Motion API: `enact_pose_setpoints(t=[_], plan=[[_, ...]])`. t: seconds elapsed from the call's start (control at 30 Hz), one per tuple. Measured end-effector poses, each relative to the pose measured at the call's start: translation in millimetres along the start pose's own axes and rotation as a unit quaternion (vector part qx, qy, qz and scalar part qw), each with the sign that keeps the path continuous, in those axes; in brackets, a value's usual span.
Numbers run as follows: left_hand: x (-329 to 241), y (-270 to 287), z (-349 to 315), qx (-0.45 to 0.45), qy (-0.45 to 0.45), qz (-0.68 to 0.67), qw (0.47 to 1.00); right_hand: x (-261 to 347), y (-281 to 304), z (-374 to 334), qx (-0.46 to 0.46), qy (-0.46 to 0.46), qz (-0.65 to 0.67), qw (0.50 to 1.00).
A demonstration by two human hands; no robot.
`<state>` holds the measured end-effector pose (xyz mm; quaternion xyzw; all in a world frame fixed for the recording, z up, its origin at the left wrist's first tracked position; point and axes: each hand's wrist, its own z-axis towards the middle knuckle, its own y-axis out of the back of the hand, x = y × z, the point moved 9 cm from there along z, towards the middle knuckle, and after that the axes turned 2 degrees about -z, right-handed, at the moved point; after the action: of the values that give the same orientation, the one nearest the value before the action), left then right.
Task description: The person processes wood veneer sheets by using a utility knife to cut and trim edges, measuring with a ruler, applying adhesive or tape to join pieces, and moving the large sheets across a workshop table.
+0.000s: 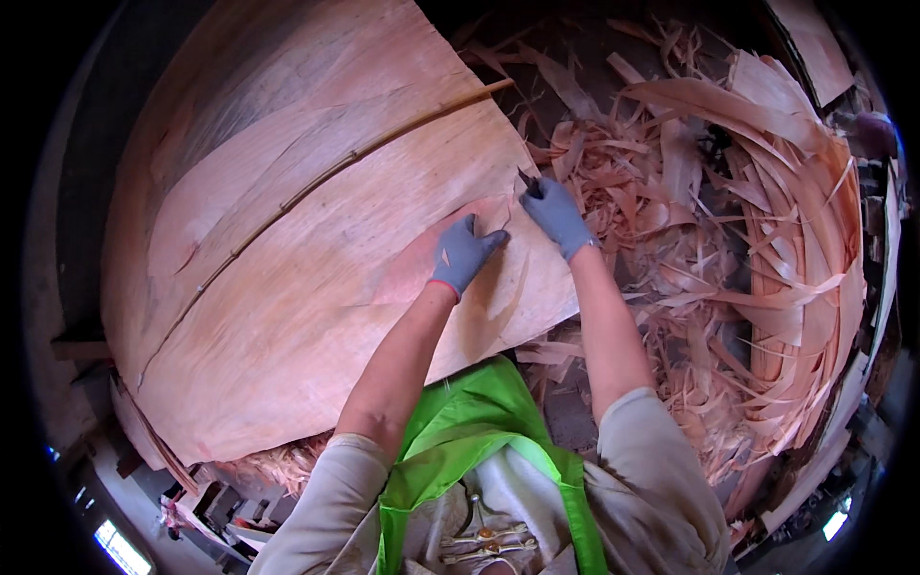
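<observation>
A wide sheet of pale pinkish wood veneer [316, 287] spreads in front of me, with its right edge close to my hands. My right hand [559, 218], in a grey glove, is closed around a small dark knife [527, 182] whose pointed tip sticks out past the fingers near that edge. Just left of it, my gloved left hand [465, 251] is over the veneer, thumb and fingers apart, holding nothing. Between the hands a small split or torn patch [505, 216] shows in the surface. A redder patch [407, 268] lies by the left hand.
A long thin bamboo stick [350, 158] lies across the sheet beyond my hands. Curly veneer scraps [623, 182] litter the floor to the right, beside a tall stack of veneer strips [800, 278] with loose ends jutting out. My green apron [479, 412] meets the sheet's near edge.
</observation>
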<state>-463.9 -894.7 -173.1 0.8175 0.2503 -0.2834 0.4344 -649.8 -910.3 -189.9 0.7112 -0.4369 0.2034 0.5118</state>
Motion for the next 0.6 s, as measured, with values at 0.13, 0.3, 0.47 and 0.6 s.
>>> enact_pose_setpoints(t=[0.13,0.3,0.47,0.6], plan=[[4,-6,6,0.052,0.02,-0.004,0.998,8,-4,-30,0.053,-0.005,-0.044,0.998],[-5,-5,12,0.04,0.005,-0.008,0.999,-4,-16,-24,0.007,-0.048,-0.058,0.997],[53,-2,15,-0.126,0.028,-0.284,0.95,-3,-20,-21,0.019,-0.049,-0.073,0.996],[58,1,-13,0.035,0.107,-0.216,0.97,-15,-24,-18,-0.008,-0.022,-0.039,0.999]])
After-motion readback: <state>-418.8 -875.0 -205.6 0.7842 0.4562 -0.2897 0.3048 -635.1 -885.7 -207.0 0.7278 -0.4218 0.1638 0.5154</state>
